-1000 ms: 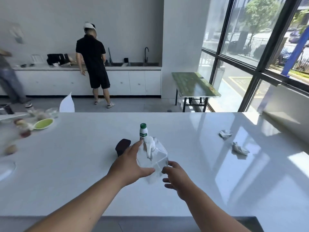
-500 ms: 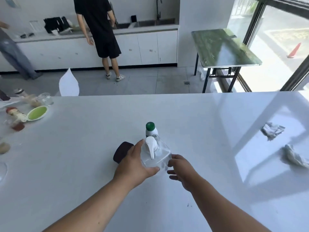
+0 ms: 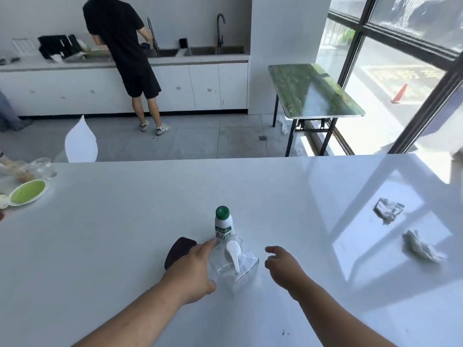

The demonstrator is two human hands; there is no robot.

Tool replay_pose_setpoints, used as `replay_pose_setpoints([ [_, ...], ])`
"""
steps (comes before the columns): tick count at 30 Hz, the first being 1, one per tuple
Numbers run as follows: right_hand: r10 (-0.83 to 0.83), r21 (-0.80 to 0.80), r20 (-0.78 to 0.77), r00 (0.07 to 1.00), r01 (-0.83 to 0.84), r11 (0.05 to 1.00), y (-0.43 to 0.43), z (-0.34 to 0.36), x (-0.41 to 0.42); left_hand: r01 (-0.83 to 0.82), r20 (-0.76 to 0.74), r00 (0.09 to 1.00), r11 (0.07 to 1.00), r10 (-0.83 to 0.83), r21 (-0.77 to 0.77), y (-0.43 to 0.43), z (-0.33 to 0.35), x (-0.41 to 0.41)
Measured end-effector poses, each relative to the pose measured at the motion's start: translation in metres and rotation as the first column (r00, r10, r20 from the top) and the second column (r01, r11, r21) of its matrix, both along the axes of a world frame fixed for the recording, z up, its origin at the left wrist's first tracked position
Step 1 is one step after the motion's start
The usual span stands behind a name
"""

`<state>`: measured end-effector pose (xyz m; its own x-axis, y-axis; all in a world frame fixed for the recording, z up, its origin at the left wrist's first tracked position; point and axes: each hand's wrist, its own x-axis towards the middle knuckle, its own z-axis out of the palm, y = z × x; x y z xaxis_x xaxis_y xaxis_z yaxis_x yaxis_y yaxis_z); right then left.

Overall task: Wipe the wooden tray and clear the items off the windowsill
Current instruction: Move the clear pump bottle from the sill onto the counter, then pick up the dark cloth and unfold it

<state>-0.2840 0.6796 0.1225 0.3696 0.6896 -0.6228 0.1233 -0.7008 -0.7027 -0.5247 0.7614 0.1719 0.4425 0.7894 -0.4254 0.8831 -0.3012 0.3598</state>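
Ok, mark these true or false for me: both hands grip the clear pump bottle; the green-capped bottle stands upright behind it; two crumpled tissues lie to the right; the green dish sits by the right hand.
1. Both hands grip the clear pump bottle. False: the left hand touches its side, and the right hand is open and apart from it.
2. The green-capped bottle stands upright behind it. True.
3. Two crumpled tissues lie on the right. True.
4. The green dish sits by the right hand. False: it is at the far left of the white table.
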Motion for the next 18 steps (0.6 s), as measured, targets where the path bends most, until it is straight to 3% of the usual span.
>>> replay_pose_setpoints([
  [4,-0.046,0.168,0.347,0.937,-0.014,0.986,-0.012,0.08,0.005,0.007,0.068,0.997,0.975,-0.022,0.222,0.023,0.06,-0.012],
  [9,-0.203,0.335,0.732,0.651,-0.083,0.939,-0.084,0.174,-0.023,0.095,0.276,0.937,0.916,-0.214,0.389,0.015,0.126,0.001],
  [12,-0.252,0.333,0.829,0.499,-0.077,0.94,-0.157,0.201,-0.049,0.234,0.31,0.875,0.886,-0.371,0.401,-0.02,0.145,0.024],
  [18,-0.215,0.157,0.906,0.364,0.184,0.97,-0.343,0.207,-0.077,0.557,0.325,0.674,0.745,-0.663,0.367,-0.149,0.15,0.086],
])
